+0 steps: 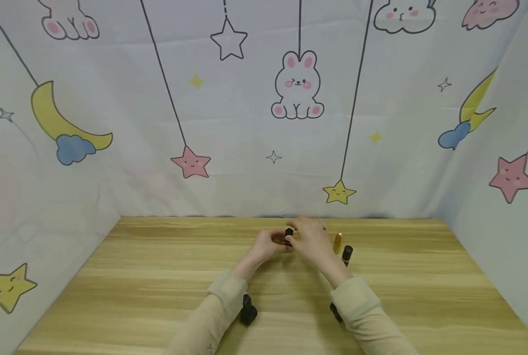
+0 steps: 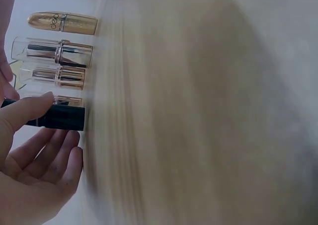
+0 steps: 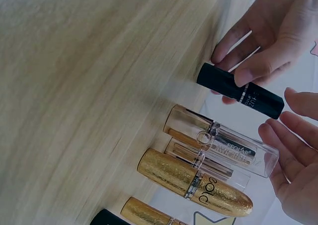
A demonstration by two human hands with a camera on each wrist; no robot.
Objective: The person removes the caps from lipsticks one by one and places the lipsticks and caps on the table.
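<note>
A black lipstick tube (image 3: 233, 88) stands upright at the far side of the table, pinched near its lower part between the thumb and fingers of my left hand (image 1: 268, 244). Its cap end points up and carries pale lettering. My right hand (image 1: 310, 239) is around the top of this tube, thumb and fingers spread apart at the cap end. Beside the tube stand clear-capped lipsticks (image 3: 221, 140) with gold bases, mostly hidden behind my right hand in the head view. A glittery gold lipstick (image 2: 62, 23) stands further along the row.
Right of my right hand are a gold tube (image 1: 337, 243) and a black tube (image 1: 347, 254). Closer in, a black object (image 1: 248, 310) lies by my left forearm and another dark piece (image 1: 336, 313) by my right sleeve. A printed white curtain (image 1: 246, 187) backs the wooden table (image 1: 157, 276).
</note>
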